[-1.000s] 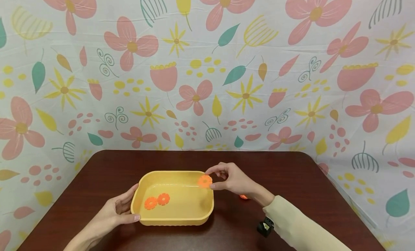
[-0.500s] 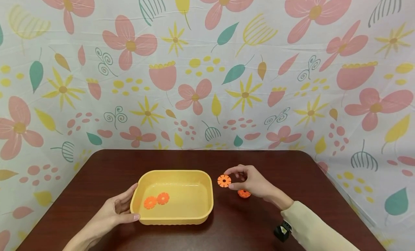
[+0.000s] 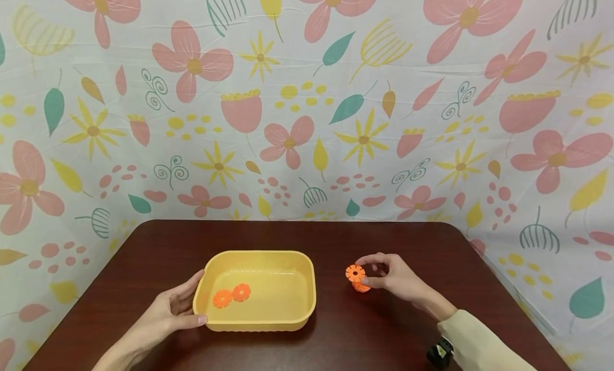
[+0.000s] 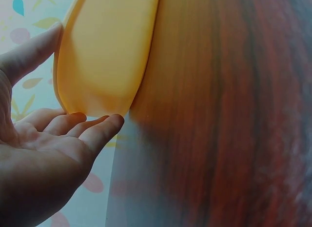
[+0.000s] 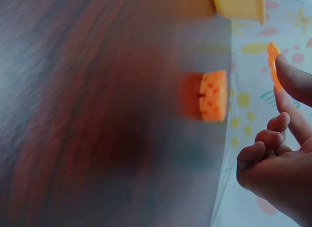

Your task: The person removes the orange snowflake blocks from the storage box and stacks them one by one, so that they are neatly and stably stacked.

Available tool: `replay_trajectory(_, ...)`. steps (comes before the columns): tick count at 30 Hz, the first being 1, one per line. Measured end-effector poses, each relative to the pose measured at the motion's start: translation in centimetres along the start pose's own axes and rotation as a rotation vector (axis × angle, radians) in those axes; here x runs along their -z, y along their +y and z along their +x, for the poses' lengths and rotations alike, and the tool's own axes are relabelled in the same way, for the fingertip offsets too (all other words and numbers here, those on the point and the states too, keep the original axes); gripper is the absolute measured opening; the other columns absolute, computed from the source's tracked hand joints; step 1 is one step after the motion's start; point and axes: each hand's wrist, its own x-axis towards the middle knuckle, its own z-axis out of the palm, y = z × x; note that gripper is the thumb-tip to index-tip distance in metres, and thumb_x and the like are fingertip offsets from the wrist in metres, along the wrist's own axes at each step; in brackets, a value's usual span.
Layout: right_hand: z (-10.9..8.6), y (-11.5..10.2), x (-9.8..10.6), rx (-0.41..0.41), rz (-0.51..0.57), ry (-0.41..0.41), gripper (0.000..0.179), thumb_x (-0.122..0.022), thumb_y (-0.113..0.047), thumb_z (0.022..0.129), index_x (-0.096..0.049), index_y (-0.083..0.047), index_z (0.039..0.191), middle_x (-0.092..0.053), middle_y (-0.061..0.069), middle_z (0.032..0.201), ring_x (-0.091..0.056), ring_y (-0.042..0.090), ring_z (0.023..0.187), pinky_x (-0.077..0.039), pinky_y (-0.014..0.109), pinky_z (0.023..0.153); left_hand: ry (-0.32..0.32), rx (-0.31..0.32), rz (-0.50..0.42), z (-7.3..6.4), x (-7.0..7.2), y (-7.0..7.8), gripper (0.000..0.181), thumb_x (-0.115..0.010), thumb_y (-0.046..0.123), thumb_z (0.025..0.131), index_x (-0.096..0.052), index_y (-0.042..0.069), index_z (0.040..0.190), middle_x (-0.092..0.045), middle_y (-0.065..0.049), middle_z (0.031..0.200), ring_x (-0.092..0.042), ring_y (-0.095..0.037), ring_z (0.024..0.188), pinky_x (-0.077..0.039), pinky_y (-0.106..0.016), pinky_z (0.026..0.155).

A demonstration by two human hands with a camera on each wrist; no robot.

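My left hand (image 3: 160, 320) grips the left end of a yellow rectangular tray (image 3: 278, 304), thumb at its near corner. In the left wrist view the fingertips touch the tray's end wall (image 4: 107, 51). Two orange flower-shaped discs (image 3: 223, 298) lie side by side on the tray floor, towards the left. Between thumb and index finger, my right hand (image 3: 403, 280) pinches another orange flower-shaped disc (image 3: 349, 274). It is held over a small stack of similar orange discs (image 3: 361, 289) on the table. The right wrist view shows the held disc (image 5: 272, 66) apart from the stack (image 5: 213, 96).
Under everything is a dark reddish-brown table (image 3: 297, 238) with rounded far corners. Behind it hangs a white cloth (image 3: 307, 147) printed with flowers and leaves. A black strapped device (image 3: 440, 353) sits at the right wrist.
My right hand has moved right, from the tray's right rim to above the stack, still pinching the disc. The left hand and tray have stayed in place.
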Motion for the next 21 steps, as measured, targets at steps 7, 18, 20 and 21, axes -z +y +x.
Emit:
replay_trajectory(7, -0.5, 1.1, 0.7, -0.023, -0.014, 0.012, 0.036, -0.083, -0.012, 0.091, -0.074, -0.003, 0.124, -0.051, 0.016, 0.092, -0.043, 0.021, 0.074, -0.035, 0.029, 0.061, -0.016, -0.024, -0.004, 0.0, 0.1, 0.0, 0.096, -0.075, 0.0, 0.095, -0.013, -0.001, 0.167, -0.016, -0.024, 0.17, -0.051, -0.01, 0.138, -0.05, -0.027, 0.101)
replay_trajectory(18, -0.5, 2.9, 0.8, -0.064, -0.069, 0.009, 0.036, -0.085, -0.013, 0.089, -0.075, -0.004, 0.122, -0.052, 0.01, 0.09, -0.046, 0.023, 0.081, -0.036, 0.028, 0.065, -0.032, -0.041, -0.024, 0.0, 0.1, -0.1, 0.094, -0.073, -0.001, 0.096, -0.012, -0.002, 0.167, -0.014, -0.026, 0.17, -0.053, -0.008, 0.136, -0.052, -0.029, 0.099)
replay_trajectory(20, -0.4, 3.0, 0.8, -0.062, -0.07, 0.007, 0.035, -0.085, -0.013, 0.089, -0.075, -0.004, 0.121, -0.054, 0.01, 0.091, -0.047, 0.025, 0.084, -0.037, 0.028, 0.066, -0.032, -0.034, -0.026, 0.0, 0.0, -0.1, 0.094, -0.073, 0.0, 0.096, -0.012, -0.001, 0.167, -0.014, -0.026, 0.17, -0.052, -0.009, 0.136, -0.052, -0.03, 0.099)
replay_trajectory(21, -0.4, 3.1, 0.8, -0.061, -0.071, 0.005, 0.035, -0.085, -0.013, 0.089, -0.075, -0.004, 0.122, -0.054, 0.01, 0.092, -0.047, 0.025, 0.085, -0.037, 0.029, 0.067, -0.031, -0.032, -0.026, -0.1, 0.0, -0.1, 0.093, -0.073, 0.0, 0.097, -0.012, -0.001, 0.167, -0.013, -0.026, 0.17, -0.052, -0.008, 0.136, -0.052, -0.03, 0.099)
